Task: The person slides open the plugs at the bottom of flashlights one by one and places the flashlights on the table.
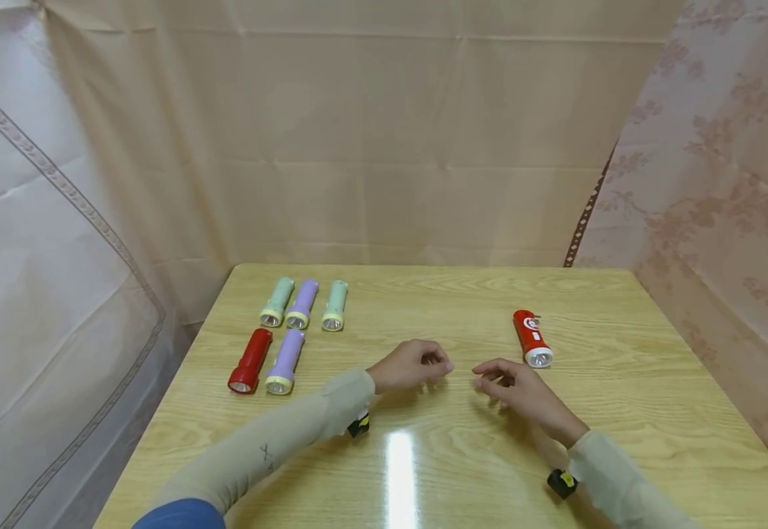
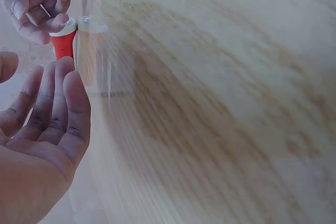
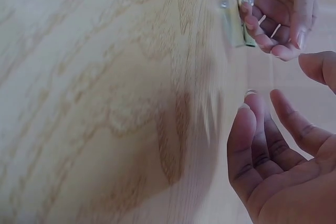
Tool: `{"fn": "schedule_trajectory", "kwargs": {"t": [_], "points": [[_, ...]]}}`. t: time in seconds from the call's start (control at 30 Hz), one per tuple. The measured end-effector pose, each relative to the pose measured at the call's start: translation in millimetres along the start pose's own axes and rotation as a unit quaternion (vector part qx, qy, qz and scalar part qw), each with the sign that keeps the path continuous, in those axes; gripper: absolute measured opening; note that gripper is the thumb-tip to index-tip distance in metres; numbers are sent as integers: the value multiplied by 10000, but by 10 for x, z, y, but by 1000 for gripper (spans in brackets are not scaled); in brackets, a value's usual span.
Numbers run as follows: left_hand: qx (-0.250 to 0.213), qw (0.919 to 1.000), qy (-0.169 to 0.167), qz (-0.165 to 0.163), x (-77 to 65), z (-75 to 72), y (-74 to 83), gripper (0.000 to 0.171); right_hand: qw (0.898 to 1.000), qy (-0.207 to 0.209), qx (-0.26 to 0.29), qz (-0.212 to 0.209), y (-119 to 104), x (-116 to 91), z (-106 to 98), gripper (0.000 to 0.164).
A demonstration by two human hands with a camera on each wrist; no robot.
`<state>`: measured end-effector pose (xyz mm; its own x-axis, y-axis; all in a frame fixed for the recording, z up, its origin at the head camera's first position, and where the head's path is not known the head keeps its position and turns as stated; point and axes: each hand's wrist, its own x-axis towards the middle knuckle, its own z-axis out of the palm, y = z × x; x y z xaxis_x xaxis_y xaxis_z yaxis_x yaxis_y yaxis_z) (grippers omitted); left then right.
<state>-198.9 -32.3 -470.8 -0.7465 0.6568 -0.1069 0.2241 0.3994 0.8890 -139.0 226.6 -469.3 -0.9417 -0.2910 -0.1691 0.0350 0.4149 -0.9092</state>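
My left hand hovers over the middle of the table, its fingers loosely bent around nothing. Facing it across a small gap is my right hand, likewise relaxed and holding nothing. Just beyond the right hand lies a red flashlight with a white head; its red body also shows behind the hands in the left wrist view. Left of the left hand lie a purple flashlight and an all-red flashlight. Behind those two sit a green flashlight, a second purple flashlight and another green flashlight.
The wooden table reflects a bright strip of light near its front. A beige curtain hangs behind it, with a white cloth on the left and a flowered cloth on the right.
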Motion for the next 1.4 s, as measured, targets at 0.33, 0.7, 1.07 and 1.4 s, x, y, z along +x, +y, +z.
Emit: {"fn": "schedule_trajectory", "kwargs": {"t": [0.33, 0.7, 1.07, 1.4], "points": [[-92, 9998, 162, 17, -71, -58, -58, 23, 9999, -81, -142, 43, 18, 15, 58, 40], [-292, 9979, 576, -91, -268, -442, -139, 29, 9991, -395, 72, -143, -20, 151, 252, 37], [-596, 9868, 1488, -214, -552, -981, -134, 25, 9961, -782, 22, -420, -164, 311, 407, 41], [-569, 9739, 2149, -460, -880, -1399, -338, 29, 9936, -1011, 61, -493, -297, 432, 645, 39]]}}
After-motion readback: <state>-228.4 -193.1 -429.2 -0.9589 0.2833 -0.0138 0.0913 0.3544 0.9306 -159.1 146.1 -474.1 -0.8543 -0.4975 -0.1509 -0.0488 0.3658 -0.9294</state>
